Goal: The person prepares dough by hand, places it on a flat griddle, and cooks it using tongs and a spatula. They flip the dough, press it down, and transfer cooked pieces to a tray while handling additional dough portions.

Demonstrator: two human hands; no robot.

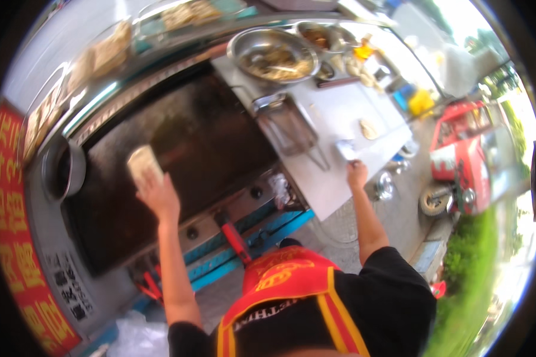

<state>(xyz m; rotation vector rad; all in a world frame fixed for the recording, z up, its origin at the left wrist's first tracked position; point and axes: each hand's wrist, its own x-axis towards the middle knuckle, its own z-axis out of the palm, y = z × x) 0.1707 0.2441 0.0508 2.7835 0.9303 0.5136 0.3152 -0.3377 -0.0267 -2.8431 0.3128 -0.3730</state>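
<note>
My left hand [158,192] is over the dark flat griddle [196,129], its fingers on a pale, flat oblong piece that looks like flatbread or dough [144,164]; whether the piece rests on the griddle I cannot tell. My right hand [357,173] is closed around the handle of a metal scraper or spatula [346,149], whose blade is at the white worktop [326,192]. A small piece of dough [367,129] lies on the worktop beyond the blade. Between griddle and worktop stands a rectangular metal tray [286,127] with a wire rack or tongs-like tool on it.
A large steel bowl of food filling [272,56] stands at the worktop's far end, beside a smaller steel bowl [315,35]. A round metal pot [63,168] sits left of the griddle. Flatbreads [109,49] lie in racks behind it. A red three-wheeled vehicle [462,160] stands at the right.
</note>
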